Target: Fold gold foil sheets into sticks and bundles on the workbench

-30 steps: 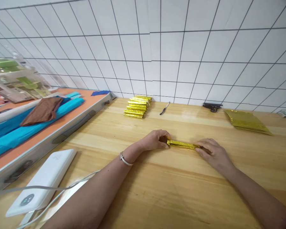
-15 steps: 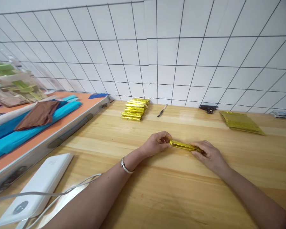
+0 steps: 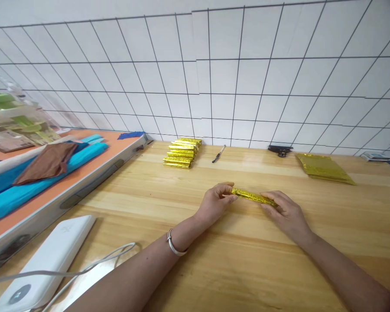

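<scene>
A narrow roll of shiny gold foil paper (image 3: 252, 196) stretches between my two hands, just over the wooden table. My left hand (image 3: 218, 200) pinches its left end between thumb and fingers. Around its right end, the fingers and thumb of my right hand (image 3: 285, 209) are closed, covering that tip. Behind my left hand lies a row of several similar gold rolls (image 3: 181, 153) near the wall. A flat stack of gold foil sheets (image 3: 324, 168) rests on the table, farther back on the right.
A pen (image 3: 219, 154) and a black clip-like object (image 3: 280, 150) lie along the wall. At the left are a white power bank (image 3: 48, 260) with a cable (image 3: 117, 251), and an orange raised surface (image 3: 117, 145) bearing blue rolls (image 3: 84, 158) and a brown cloth (image 3: 47, 162).
My left thumb and fingers have shifted slightly on the roll's left end, and the roll has turned a little. The view has tipped slightly upward.
</scene>
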Demonstrator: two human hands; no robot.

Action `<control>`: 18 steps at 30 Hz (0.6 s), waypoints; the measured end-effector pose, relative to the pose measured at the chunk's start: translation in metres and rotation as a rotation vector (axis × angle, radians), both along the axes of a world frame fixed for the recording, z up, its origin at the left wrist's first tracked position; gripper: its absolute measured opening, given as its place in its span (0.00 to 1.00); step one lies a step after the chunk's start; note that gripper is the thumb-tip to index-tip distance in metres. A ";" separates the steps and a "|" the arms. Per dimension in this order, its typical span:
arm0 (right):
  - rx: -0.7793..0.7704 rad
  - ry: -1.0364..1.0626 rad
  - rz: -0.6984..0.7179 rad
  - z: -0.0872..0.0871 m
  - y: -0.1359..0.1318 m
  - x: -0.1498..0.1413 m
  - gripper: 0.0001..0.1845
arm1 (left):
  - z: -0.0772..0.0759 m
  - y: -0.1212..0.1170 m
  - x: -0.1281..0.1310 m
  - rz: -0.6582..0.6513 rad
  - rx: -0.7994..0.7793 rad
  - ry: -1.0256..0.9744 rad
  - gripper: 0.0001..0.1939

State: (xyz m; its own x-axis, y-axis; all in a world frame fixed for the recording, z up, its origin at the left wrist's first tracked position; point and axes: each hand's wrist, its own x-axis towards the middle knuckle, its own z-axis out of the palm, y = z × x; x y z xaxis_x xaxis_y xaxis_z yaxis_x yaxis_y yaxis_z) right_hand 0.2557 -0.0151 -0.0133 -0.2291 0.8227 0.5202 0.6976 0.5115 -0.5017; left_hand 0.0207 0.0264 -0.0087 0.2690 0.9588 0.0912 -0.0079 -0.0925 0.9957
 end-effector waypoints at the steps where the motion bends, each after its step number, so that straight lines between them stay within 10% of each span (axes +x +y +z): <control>1: 0.004 -0.004 -0.001 0.000 0.000 0.000 0.13 | 0.003 -0.002 0.000 0.000 -0.021 0.027 0.09; 18: 0.036 -0.035 0.064 -0.004 0.001 -0.002 0.13 | 0.010 -0.009 0.002 -0.095 -0.422 -0.348 0.14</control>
State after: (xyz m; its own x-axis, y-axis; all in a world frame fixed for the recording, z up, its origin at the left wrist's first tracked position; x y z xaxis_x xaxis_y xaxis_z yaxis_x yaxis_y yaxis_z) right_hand 0.2537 -0.0140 -0.0175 -0.2992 0.7870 0.5396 0.6801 0.5725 -0.4579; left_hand 0.0225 0.0172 0.0016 0.3791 0.9041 -0.1969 -0.3315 0.3314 0.8833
